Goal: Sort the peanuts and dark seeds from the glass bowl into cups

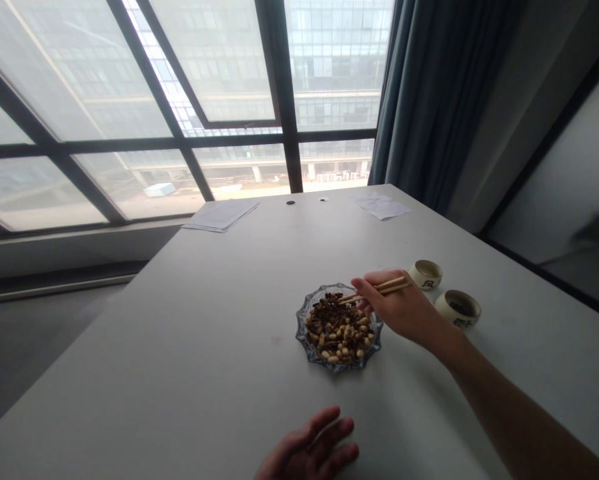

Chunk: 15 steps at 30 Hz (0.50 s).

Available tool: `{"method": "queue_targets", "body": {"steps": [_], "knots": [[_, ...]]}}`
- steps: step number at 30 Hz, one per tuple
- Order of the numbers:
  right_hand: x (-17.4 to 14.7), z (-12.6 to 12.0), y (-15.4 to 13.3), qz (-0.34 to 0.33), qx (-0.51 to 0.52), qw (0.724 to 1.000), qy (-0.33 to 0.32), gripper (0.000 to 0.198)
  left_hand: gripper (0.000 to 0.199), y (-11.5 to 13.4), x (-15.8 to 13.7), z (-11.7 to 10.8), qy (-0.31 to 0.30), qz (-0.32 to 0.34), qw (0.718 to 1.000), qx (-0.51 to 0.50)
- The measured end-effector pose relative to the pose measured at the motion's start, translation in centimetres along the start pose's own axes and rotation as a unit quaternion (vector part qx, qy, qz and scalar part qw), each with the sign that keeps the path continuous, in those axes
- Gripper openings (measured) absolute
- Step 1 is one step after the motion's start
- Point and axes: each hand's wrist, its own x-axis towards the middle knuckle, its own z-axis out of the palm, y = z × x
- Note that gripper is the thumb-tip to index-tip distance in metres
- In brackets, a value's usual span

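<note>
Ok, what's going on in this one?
A person's right hand holds chopsticks, their tips at the dark pieces mixed with nuts in a glass bowl. The left hand is open, nearer the camera, holding nothing visible. Two cups stand on the table, right of the bowl.

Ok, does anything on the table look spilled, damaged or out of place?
Nothing much. The nuts sit inside the bowl, both cups stand upright, and I see no damage. Only the papers at the far right look slightly askew, lying loosely at an angle.
</note>
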Motion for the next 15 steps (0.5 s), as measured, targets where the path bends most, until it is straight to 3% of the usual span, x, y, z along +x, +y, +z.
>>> {"method": "queue_targets", "body": {"steps": [5,9,15], "knots": [[-0.3,-0.9,-0.8,0.011,-0.033,0.998,0.043,0.039,0.046,0.1,-0.3,-0.5,0.007,0.007,1.0,0.005],[-0.7,-2.8,-1.2,0.033,-0.054,0.991,0.12,0.04,0.045,0.3,-0.4,-1.0,0.007,0.005,1.0,0.007],[-0.6,-6.0,1.4,0.088,-0.059,0.96,0.257,0.037,0.045,-0.1,1.5,-2.8,-0.003,0.014,1.0,0.002]]}}
